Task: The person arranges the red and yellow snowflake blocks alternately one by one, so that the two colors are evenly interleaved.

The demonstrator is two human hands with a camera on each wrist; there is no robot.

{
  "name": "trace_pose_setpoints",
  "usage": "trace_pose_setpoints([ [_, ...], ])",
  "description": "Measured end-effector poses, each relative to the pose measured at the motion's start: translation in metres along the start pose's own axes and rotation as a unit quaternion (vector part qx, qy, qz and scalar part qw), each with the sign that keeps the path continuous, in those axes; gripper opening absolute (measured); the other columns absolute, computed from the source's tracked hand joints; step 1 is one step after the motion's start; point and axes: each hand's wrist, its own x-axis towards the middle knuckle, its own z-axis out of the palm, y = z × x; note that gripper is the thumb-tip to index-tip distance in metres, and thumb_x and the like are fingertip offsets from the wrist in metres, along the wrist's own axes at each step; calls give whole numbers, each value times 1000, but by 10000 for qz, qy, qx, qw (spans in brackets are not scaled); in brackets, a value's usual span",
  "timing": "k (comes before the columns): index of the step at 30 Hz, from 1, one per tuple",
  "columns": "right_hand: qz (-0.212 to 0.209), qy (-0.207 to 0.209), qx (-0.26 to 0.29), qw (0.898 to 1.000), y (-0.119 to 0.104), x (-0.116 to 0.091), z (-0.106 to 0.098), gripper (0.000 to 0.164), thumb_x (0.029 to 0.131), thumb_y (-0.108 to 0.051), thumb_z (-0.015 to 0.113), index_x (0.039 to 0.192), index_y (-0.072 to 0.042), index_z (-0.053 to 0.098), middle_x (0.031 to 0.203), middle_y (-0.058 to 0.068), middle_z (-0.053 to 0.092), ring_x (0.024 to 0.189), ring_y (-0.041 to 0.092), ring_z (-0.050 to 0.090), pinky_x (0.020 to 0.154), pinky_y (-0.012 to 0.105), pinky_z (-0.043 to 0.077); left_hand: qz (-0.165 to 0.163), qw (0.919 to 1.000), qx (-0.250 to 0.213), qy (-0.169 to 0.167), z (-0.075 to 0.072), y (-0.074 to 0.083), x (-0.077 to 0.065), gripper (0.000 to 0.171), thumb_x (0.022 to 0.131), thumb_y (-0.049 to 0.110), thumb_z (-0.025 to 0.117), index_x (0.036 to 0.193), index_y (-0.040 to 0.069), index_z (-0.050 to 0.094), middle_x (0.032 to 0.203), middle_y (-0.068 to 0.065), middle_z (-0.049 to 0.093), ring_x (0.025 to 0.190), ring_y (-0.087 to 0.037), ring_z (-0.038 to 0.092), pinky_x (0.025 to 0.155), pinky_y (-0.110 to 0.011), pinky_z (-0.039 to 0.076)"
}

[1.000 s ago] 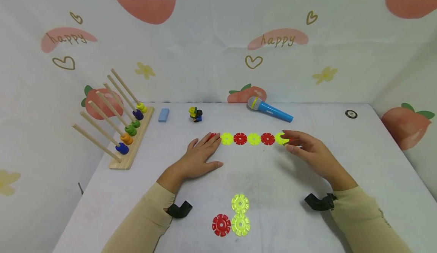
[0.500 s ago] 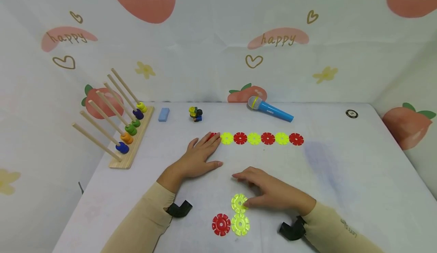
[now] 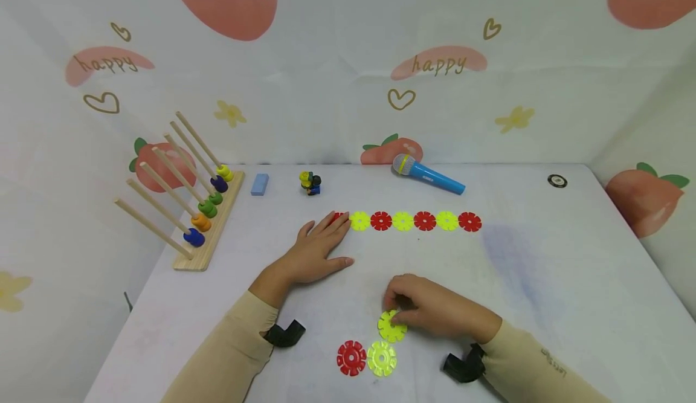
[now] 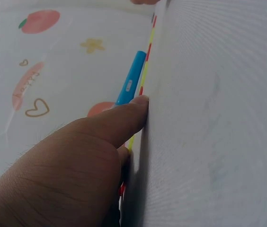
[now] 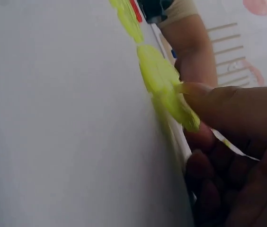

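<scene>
My right hand [image 3: 435, 306] pinches a yellow notched plastic disc [image 3: 392, 328] between thumb and fingers; in the right wrist view that disc [image 5: 162, 82] is tipped up from the tabletop. Just below it lie a red disc [image 3: 351, 358] and a second yellow disc [image 3: 382, 359], side by side. Flat on the table, my left hand [image 3: 312, 258] has its fingers extended, the fingertips covering most of a red disc [image 3: 338, 216] at the left end of a row. Alternating yellow and red, the row runs rightward to a red disc [image 3: 470, 222].
Behind the row lie a blue toy microphone [image 3: 429, 174], a small figurine [image 3: 310, 183] and a blue block [image 3: 260, 184]. A wooden peg rack [image 3: 209, 228] with coloured beads stands on the left. A black-and-white round piece [image 3: 557, 180] sits at the back right.
My right hand has left the row's right end, come down to the near discs and gripped the upper yellow one, tilting it and shifting it slightly right. The left hand stays put.
</scene>
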Motion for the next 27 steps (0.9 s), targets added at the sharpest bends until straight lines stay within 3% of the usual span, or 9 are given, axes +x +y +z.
trace_pose_setpoints([
  [5, 171, -63, 571, 9982, 1, -2, -8, 18, 87, -27, 72, 103, -26, 62, 91, -9, 60, 86, 13, 57, 76, 28, 50, -16, 10000, -22, 2, 2, -1, 0, 84, 89, 67, 44, 155, 23, 15, 159, 10, 5, 144, -17, -4, 109, -55, 0],
  [8, 97, 131, 810, 9966, 5, -6, -18, 21, 89, -26, 70, 109, -25, 65, 94, -8, 62, 86, 15, 58, 75, 29, 50, 2, 10000, -27, 19, 2, -2, 0, 84, 89, 67, 44, 155, 23, 15, 159, 10, 5, 144, -17, -4, 109, -55, 0],
  [13, 352, 1249, 1122, 9852, 20, -20, -50, 18, 90, -27, 69, 107, -22, 67, 93, -2, 65, 80, 21, 61, 71, 36, 54, 51, 10000, -47, 35, 2, -2, 1, 84, 89, 66, 44, 155, 23, 15, 159, 10, 5, 144, -18, -4, 109, -56, 0],
  [16, 759, 2256, 1155, 9644, 38, -34, -75, 22, 91, -30, 67, 110, -18, 65, 94, 5, 64, 76, 25, 62, 69, 38, 54, 58, 10000, -37, 42, 3, -3, 1, 84, 89, 67, 45, 155, 22, 15, 159, 10, 5, 144, -17, -4, 109, -56, 0],
  [21, 1798, 3694, 1216, 9036, 79, -61, -109, 41, 94, -39, 59, 124, -12, 61, 111, 9, 59, 88, 26, 60, 74, 28, 53, 78, 10000, -3, 58, 3, -3, 1, 84, 89, 66, 45, 155, 21, 16, 159, 9, 6, 144, -18, -4, 109, -56, 0],
  [24, 2409, 4084, 1199, 8722, 99, -77, -120, 47, 97, -42, 53, 132, -10, 55, 118, 9, 54, 95, 24, 56, 73, 21, 51, 94, 9999, -39, 59, 2, -3, 1, 84, 90, 65, 45, 155, 21, 16, 159, 8, 6, 144, -18, -3, 108, -56, 1],
  [27, 2686, 4229, 1060, 8589, 111, -84, -123, 46, 100, -37, 50, 135, -7, 52, 118, 12, 53, 95, 25, 55, 69, 18, 50, 105, 9999, -63, 63, 2, -3, 0, 84, 90, 66, 45, 154, 21, 16, 159, 8, 6, 144, -19, -3, 108, -56, 0],
])
